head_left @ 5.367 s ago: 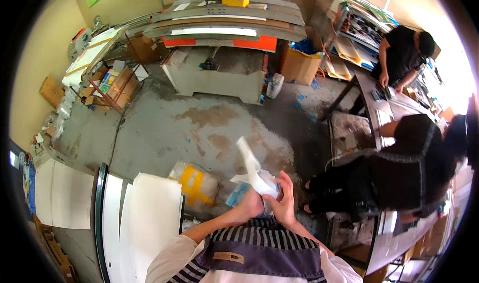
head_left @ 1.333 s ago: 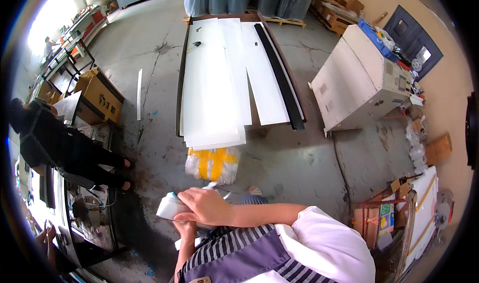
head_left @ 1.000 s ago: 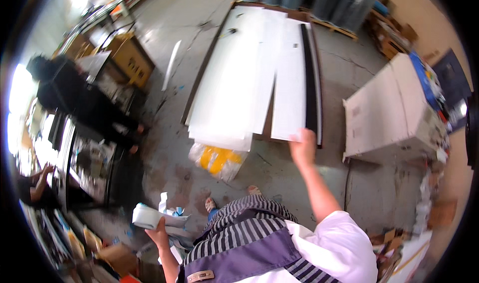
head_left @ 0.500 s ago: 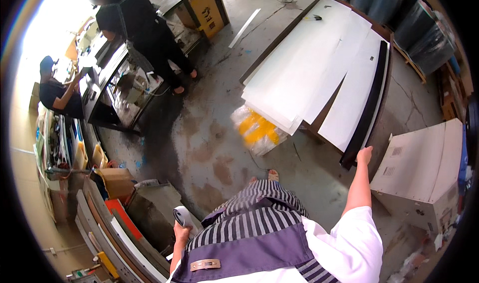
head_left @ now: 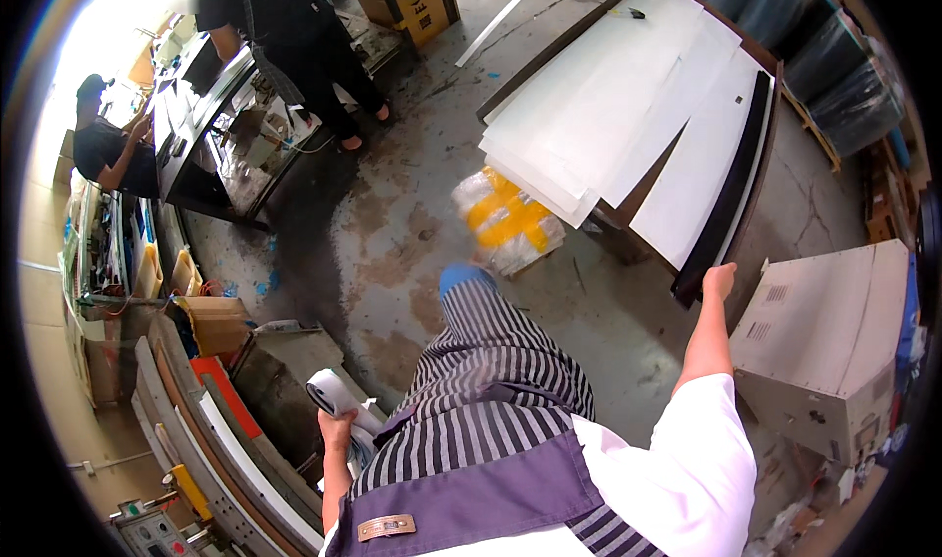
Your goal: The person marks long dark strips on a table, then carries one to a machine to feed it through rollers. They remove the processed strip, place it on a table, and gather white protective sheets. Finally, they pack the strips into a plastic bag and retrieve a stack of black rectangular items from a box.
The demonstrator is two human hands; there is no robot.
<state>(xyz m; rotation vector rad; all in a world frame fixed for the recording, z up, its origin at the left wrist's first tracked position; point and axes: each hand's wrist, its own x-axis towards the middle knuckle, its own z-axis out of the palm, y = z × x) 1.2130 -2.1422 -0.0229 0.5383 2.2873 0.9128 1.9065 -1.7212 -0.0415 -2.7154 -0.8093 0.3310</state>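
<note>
My left hand (head_left: 336, 427), low at my left side, is closed around a white roll (head_left: 334, 392) with a dark-edged end. Some loose sheet hangs from the roll beside my striped apron. My right arm reaches forward to the right. My right hand (head_left: 719, 280) is closed at the near end of a long black strip (head_left: 731, 189), its fingertips hidden. The strip lies along the right side of a low brown-edged table (head_left: 549, 61). Large white sheets (head_left: 608, 106) overlap across that table, with a narrow gap between two of them.
A package with yellow tape (head_left: 510, 218) lies on the floor by the table. A beige metal cabinet (head_left: 819, 331) stands close at right. Panels and boards (head_left: 216, 429) lean at left. Two people (head_left: 294, 47) (head_left: 113, 145) are at a cluttered workbench (head_left: 211, 145). Wrapped rolls (head_left: 834, 86) stand at the back right.
My view has shifted, and a blue-covered foot now shows ahead of my apron. The white roll in my left hand sits further left. My right hand remains at the strip's near end.
</note>
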